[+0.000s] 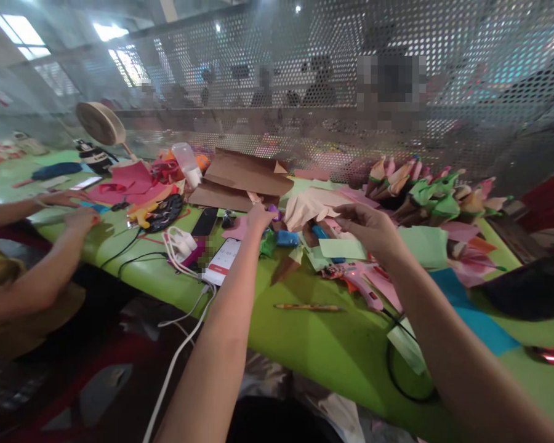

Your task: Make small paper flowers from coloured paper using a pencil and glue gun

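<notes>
My left hand [260, 216] reaches over the table beside a small purple object [274, 213], at the edge of the brown paper sheets [240, 175]. Its fingers are partly hidden, so I cannot make out a hold. My right hand [369, 226] hovers by the crumpled beige paper [307, 209], thumb and forefinger apart. Below it lie pale green paper pieces [341, 248] and a pink glue gun [362, 286] with a lit spot. Blue rolls [287, 239] and a green crumpled piece [268, 242] sit between my hands. A pen [309, 307] rests nearer me.
A phone with a lit screen [220, 261], a dark phone [205, 221] and a white charger [181, 243] with cables lie left. Paper flowers [425, 184] stand at the back right before a perforated metal panel [305, 80]. A co-worker's arms [50, 271] work at left.
</notes>
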{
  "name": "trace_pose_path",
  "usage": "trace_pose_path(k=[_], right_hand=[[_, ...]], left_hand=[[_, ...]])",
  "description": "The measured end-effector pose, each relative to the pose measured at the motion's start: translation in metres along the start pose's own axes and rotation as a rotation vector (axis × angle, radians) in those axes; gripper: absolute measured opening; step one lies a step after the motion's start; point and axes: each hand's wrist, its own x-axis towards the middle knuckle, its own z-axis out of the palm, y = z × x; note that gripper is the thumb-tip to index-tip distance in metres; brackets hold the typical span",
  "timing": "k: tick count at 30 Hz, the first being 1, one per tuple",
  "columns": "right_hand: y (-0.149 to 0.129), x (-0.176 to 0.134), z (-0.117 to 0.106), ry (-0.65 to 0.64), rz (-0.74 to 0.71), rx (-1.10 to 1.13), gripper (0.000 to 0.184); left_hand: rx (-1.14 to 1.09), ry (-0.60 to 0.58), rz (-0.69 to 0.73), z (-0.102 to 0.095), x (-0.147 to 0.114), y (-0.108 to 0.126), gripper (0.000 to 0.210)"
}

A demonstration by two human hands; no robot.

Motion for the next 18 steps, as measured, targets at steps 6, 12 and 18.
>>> trace_pose_path(k=[6,12,18], right_hand=[[0.001,0.0,0.005,-0.022,0.006,0.014,0.048],[-0.004,-0.003,0.017,-0.01,0.025,0.118,0.05],[-0.007,-0.009,0.029,0.003,-0.002,0.123,0.038]], left_hand=[[-0.524,0.195,0.066,-0.013,-0.02,0.014,0.037],[-1.109,-0.056,0.094,0.009,-0.073,0.036,0.052],[-1.159,-0.191,0.101,0.021,-0.107,0.043,0.048]])
